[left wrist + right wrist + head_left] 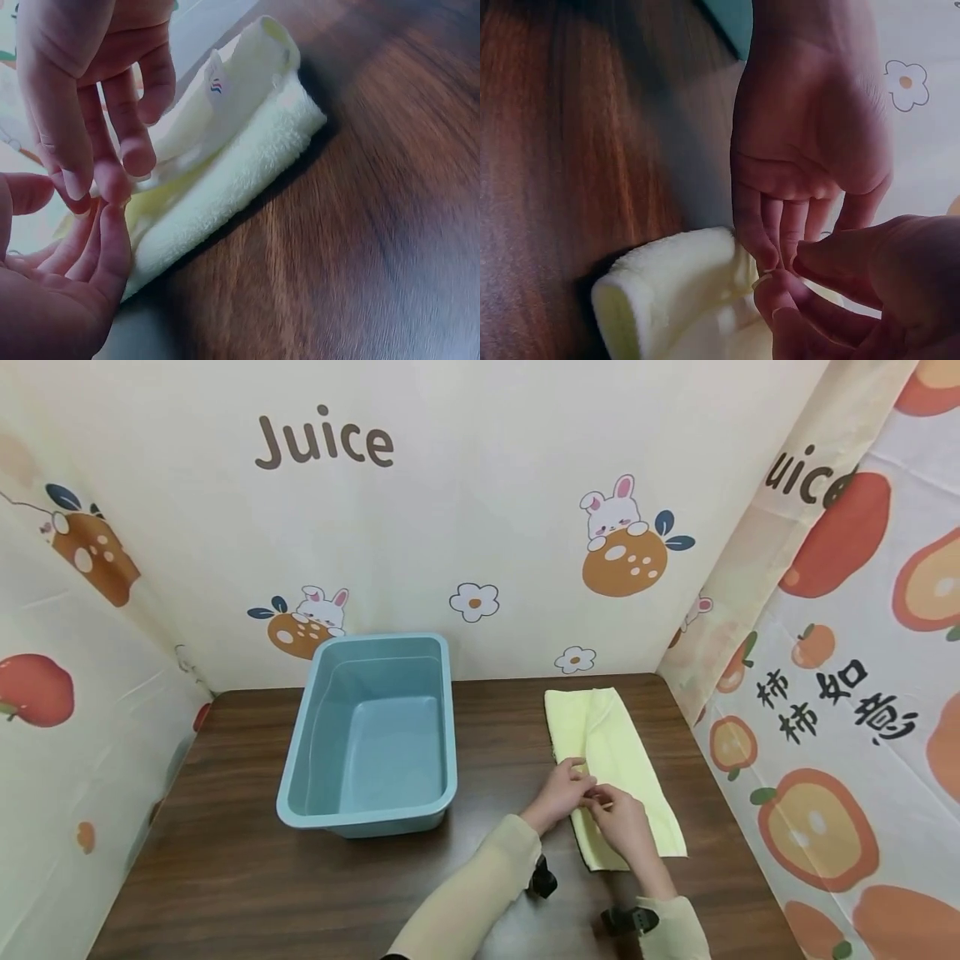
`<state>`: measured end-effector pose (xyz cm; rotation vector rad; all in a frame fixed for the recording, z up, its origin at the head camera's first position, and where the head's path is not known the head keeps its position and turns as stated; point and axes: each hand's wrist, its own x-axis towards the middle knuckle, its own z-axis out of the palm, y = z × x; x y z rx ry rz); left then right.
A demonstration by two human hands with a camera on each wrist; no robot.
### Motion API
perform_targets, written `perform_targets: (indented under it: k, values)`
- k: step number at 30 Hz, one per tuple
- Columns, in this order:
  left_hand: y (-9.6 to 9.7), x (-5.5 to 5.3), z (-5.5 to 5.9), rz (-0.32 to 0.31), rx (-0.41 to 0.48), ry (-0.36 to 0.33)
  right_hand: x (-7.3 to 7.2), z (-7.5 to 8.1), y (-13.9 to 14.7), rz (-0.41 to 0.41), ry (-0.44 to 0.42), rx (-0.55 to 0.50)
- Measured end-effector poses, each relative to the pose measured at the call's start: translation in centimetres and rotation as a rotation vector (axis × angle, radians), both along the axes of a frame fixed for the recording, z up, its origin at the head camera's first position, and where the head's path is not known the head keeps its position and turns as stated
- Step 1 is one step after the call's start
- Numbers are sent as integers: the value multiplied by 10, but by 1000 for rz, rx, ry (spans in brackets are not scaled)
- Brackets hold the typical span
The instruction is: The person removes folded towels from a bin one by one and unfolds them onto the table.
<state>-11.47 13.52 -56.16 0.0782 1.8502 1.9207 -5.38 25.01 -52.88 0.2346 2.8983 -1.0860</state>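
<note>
A pale yellow towel (622, 752), folded lengthwise, lies on the right part of the table. Its plush rolled edge (225, 199) and a small label (216, 86) show in the left wrist view. Over the towel's middle, my left hand (564, 792) and right hand (621, 820) meet at the fingertips. In the right wrist view the left hand (810, 142) reaches down with loosely bent fingers, against the right hand's bent fingers (802, 311). No object shows clearly between them. Whether the fingertips touch cloth is hidden.
A blue-grey plastic basin (363, 818) stands left of the towel. The brown wood table (240, 877) ends at printed curtains (480, 510) behind and on both sides. A black wrist camera (542, 878) sits at the left sleeve, another black device (628, 920) at the right.
</note>
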Motion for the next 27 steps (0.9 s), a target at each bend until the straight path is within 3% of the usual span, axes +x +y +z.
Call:
perform_targets:
  k: [6, 9, 12, 17, 22, 27]
  values:
    - [-1, -2, -4, 62, -11, -40, 0, -2, 2, -47, 62, 4]
    - [-4, -4, -6, 105, -35, -38, 0, -3, 13, -91, 157, 88]
    - [-9, -4, -6, 142, -57, -39, -1, -5, 30, -93, 181, 178]
    - [-21, -6, -11, 185, -122, 32, -3, -17, 53, 30, 61, 208]
    - [-34, -8, -16, 236, -192, 97, -3, -31, 60, 189, 27, 180]
    - [-47, -8, -18, 286, -222, 122, -2, -39, 62, 213, -15, 186]
